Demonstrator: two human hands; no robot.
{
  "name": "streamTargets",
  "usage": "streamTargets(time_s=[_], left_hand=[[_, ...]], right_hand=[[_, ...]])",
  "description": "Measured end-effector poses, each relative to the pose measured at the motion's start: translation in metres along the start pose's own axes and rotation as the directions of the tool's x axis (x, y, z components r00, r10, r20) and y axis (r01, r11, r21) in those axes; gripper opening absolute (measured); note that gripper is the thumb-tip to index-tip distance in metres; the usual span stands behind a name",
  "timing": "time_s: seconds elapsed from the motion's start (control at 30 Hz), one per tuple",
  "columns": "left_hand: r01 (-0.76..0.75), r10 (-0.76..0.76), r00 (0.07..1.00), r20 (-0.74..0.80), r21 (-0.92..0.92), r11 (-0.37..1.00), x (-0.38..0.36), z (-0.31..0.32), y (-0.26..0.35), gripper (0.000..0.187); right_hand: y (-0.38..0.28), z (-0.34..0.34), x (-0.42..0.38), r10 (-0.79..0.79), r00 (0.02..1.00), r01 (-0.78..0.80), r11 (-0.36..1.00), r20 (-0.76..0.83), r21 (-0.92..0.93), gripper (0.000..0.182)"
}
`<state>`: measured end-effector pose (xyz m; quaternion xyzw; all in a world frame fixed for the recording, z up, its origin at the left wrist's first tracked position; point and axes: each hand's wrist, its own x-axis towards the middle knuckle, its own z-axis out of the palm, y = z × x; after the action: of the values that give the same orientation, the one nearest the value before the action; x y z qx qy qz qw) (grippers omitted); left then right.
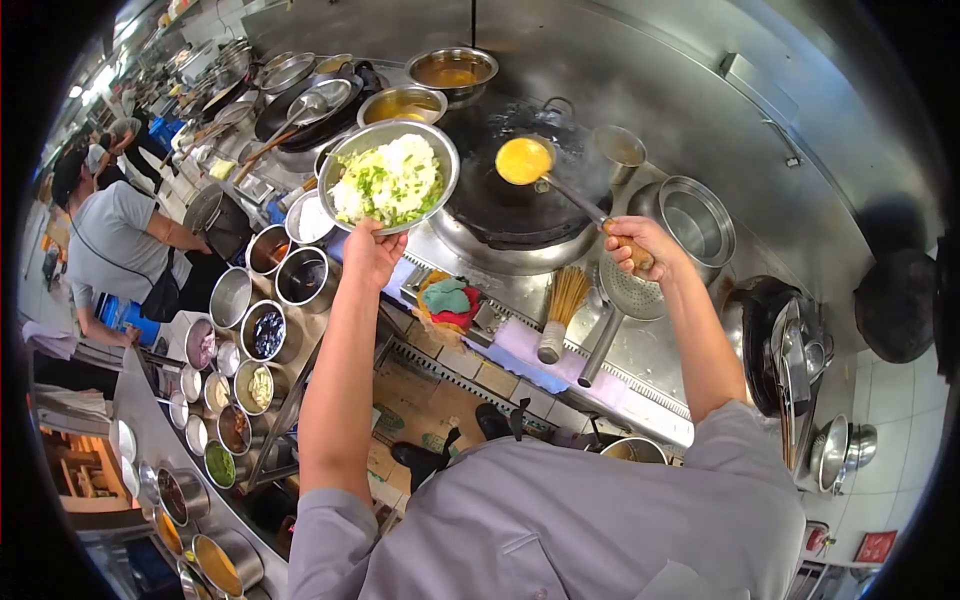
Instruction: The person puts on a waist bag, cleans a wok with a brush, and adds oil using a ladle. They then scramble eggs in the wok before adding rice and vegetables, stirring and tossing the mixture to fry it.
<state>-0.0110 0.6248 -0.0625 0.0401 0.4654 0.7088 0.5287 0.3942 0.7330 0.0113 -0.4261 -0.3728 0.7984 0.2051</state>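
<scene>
- Stainless-steel wall panels (630,75) curve behind a long metal range (660,355) in a busy commercial kitchen.
- Left of it runs a prep counter (145,395), crowded with round steel pots (232,297), many holding ingredients.
- Beyond that counter stands a co-worker (120,235) in a grey T-shirt and dark cap.
- Black wok (490,200), on the range ahead of the person wearing the camera.
- Metal bowl (452,180), tilted toward the camera, heaped with a white food and chopped greens (390,180); the left hand (375,255) grips its near rim, thumb uppermost, just left of the wok.
- Ladle (578,197), its cup full of yellow liquid (525,160) and seen above the wok; the right hand (640,248) is closed firmly around the wooden handle.
- Perforated skimmer (635,290), lying below the right hand.
- Bristle brush (565,300), just beside the skimmer.
- Green cloth (445,295), bunched at the range's near edge.
</scene>
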Motion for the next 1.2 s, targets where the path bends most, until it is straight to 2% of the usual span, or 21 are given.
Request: streamTargets(time_s=[0.13, 0.23, 0.27, 0.33, 0.37, 0.4, 0.47, 0.53, 0.63, 0.67, 0.73, 0.8, 0.83, 0.87, 0.9, 0.93, 0.97, 1.0, 1.07, 1.1, 1.2], left_hand=[[0.010, -0.011, 0.997, 0.079, 0.018, 1.000, -0.027, -0.037, 0.019, 0.025], [0.061, -0.061, 0.996, 0.057, 0.011, 0.998, -0.040, -0.096, 0.024, 0.028], [0.070, -0.070, 0.997, 0.015, 0.001, 0.998, -0.048, -0.115, 0.024, 0.030], [0.093, -0.092, 0.995, -0.025, 0.027, 0.995, -0.060, -0.164, 0.021, 0.033], [0.120, -0.120, 0.992, -0.050, 0.001, 0.993, -0.072, -0.185, 0.022, 0.032], [0.158, -0.160, 0.986, -0.041, -0.046, 0.986, -0.080, -0.212, 0.019, 0.033], [0.179, -0.183, 0.983, -0.025, -0.109, 0.978, -0.108, -0.251, 0.020, 0.036], [0.193, -0.209, 0.970, -0.125, -0.127, 0.973, -0.139, -0.275, 0.024, 0.037], [0.131, -0.165, 0.978, -0.130, -0.236, 0.963, -0.163, -0.328, 0.022, 0.035], [0.101, -0.146, 0.976, -0.164, -0.259, 0.961, -0.175, -0.338, 0.023, 0.036], [0.079, -0.121, 0.979, -0.166, -0.237, 0.968, -0.195, -0.366, 0.026, 0.036], [0.023, -0.077, 0.975, -0.208, -0.252, 0.968, -0.219, -0.389, 0.023, 0.036], [-0.037, -0.052, 0.956, -0.290, -0.292, 0.956, -0.231, -0.397, 0.023, 0.035], [-0.091, -0.036, 0.930, -0.366, -0.323, 0.942, -0.242, -0.405, 0.024, 0.035], [-0.094, -0.056, 0.903, -0.425, -0.324, 0.941, -0.250, -0.409, 0.026, 0.037], [-0.102, -0.069, 0.877, -0.475, -0.325, 0.940, -0.262, -0.420, 0.025, 0.040], [-0.125, -0.070, 0.863, -0.501, -0.346, 0.930, -0.270, -0.432, 0.018, 0.045], [-0.149, -0.075, 0.845, -0.530, -0.367, 0.918, -0.278, -0.443, 0.011, 0.050], [-0.261, -0.024, 0.806, -0.592, -0.391, 0.883, -0.299, -0.449, 0.008, 0.058], [-0.334, 0.042, 0.787, -0.616, -0.369, 0.867, -0.308, -0.452, 0.004, 0.059], [-0.423, 0.040, 0.675, -0.737, -0.342, 0.839, -0.333, -0.458, -0.006, 0.056]], right_hand=[[0.029, 0.001, 0.028, -0.074, 0.986, 0.064, 0.995, -0.148, -0.070, 0.007], [0.059, 0.019, 0.035, -0.284, 0.910, 0.139, 0.896, -0.302, -0.422, 0.013], [0.072, 0.024, 0.039, -0.287, 0.909, 0.142, 0.894, -0.301, -0.425, 0.013], [0.092, 0.047, 0.038, -0.495, 0.766, 0.019, 0.654, -0.409, -0.756, 0.035], [0.102, 0.059, 0.034, -0.532, 0.736, -0.011, 0.610, -0.420, -0.792, 0.053], [0.113, 0.064, 0.033, -0.535, 0.742, -0.006, 0.597, -0.404, -0.802, 0.053], [0.133, 0.054, 0.042, -0.808, 0.587, -0.090, -0.017, -0.039, -0.996, 0.054], [0.137, 0.075, 0.042, -0.716, 0.680, -0.158, 0.067, -0.157, -0.985, 0.055], [0.154, 0.067, 0.080, -0.682, 0.726, -0.272, -0.169, -0.087, -0.947, 0.057], [0.146, 0.090, 0.084, -0.571, 0.778, -0.395, -0.122, -0.261, -0.910, 0.061], [0.139, 0.160, 0.088, -0.568, 0.732, -0.572, -0.212, -0.376, -0.792, 0.068], [0.141, 0.199, 0.117, -0.719, 0.683, -0.372, -0.187, -0.131, -0.909, 0.066], [0.141, 0.190, 0.164, -0.691, 0.636, -0.022, -0.462, 0.344, -0.887, 0.059], [0.138, 0.265, 0.172, -0.463, 0.866, 0.188, -0.051, 0.190, -0.981, 0.052], [0.165, 0.316, 0.189, -0.474, 0.844, 0.340, 0.110, 0.252, -0.934, 0.044], [0.194, 0.351, 0.229, -0.340, 0.870, 0.470, 0.347, 0.358, -0.812, 0.036], [0.207, 0.422, 0.225, -0.096, 0.890, 0.451, 0.337, 0.446, -0.827, 0.030], [0.247, 0.460, 0.258, -0.143, 0.759, 0.644, 0.306, 0.635, -0.701, 0.028], [0.284, 0.554, 0.273, -0.023, 0.674, 0.718, 0.253, 0.738, -0.648, 0.028], [0.304, 0.591, 0.289, -0.151, 0.520, 0.850, -0.005, 0.840, -0.527, 0.028], [0.362, 0.684, 0.350, -0.173, 0.515, 0.821, -0.180, 0.839, -0.541, 0.039]])
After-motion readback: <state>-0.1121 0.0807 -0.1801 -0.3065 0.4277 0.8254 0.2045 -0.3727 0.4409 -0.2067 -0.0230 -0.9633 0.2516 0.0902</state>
